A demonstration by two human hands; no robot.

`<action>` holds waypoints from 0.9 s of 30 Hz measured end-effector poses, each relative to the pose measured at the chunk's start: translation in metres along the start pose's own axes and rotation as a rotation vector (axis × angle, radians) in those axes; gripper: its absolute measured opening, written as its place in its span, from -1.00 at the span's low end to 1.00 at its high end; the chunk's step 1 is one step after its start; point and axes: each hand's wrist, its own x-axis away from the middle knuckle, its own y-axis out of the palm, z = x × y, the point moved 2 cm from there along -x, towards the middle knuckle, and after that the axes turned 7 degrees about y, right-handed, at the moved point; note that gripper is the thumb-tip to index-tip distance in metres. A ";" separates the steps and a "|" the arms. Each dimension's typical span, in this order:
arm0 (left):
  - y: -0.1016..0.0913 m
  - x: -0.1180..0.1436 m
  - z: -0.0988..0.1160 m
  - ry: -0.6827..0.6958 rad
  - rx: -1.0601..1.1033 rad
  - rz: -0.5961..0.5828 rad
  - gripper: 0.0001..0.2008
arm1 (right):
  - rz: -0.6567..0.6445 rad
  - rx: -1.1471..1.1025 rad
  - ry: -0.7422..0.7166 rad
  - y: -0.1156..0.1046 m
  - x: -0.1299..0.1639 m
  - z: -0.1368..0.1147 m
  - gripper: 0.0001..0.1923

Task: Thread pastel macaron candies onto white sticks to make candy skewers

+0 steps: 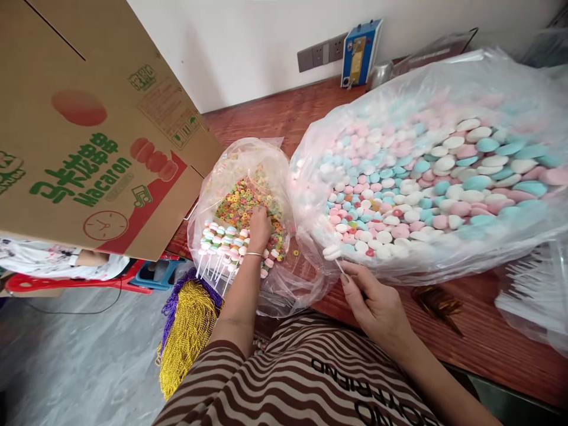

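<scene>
Now left hand (260, 228) in ring candy bag (235, 171), right hand (377, 305) w/ stick (339, 265).

Bright, even daylight — soft shadows only. Glare whitens the big plastic bag (444, 83), washing out colours inside it. Beside that bag, edges bend and blur — wide-angle distortion.
</scene>
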 end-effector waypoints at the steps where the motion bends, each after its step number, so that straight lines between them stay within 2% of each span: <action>1: 0.001 0.000 -0.001 -0.001 -0.003 -0.005 -0.85 | -0.019 -0.007 0.018 0.002 -0.001 -0.001 -0.73; 8: -0.006 0.008 -0.008 -0.052 0.021 0.014 -0.87 | -0.087 -0.018 0.042 0.010 -0.005 -0.003 -0.71; 12: -0.007 0.000 -0.006 -0.061 0.080 -0.003 -0.77 | -0.102 -0.017 0.027 0.015 -0.005 0.000 -0.71; 17: -0.007 -0.011 -0.002 -0.080 0.144 -0.034 -0.87 | -0.144 -0.011 0.066 0.019 -0.004 0.002 -0.70; 21: -0.016 0.000 -0.002 -0.108 0.231 -0.023 -0.83 | -0.174 -0.009 0.080 0.022 -0.004 0.004 -0.69; 23: -0.021 0.013 -0.003 -0.116 0.335 -0.025 -0.74 | -0.189 -0.017 0.062 0.025 -0.007 0.002 -0.68; 25: -0.026 0.025 -0.006 -0.135 0.529 -0.013 -0.67 | -0.202 -0.015 0.039 0.030 -0.013 -0.001 -0.66; 27: -0.030 0.035 -0.009 -0.176 0.663 0.041 -0.68 | -0.213 -0.003 0.022 0.036 -0.019 -0.005 -0.64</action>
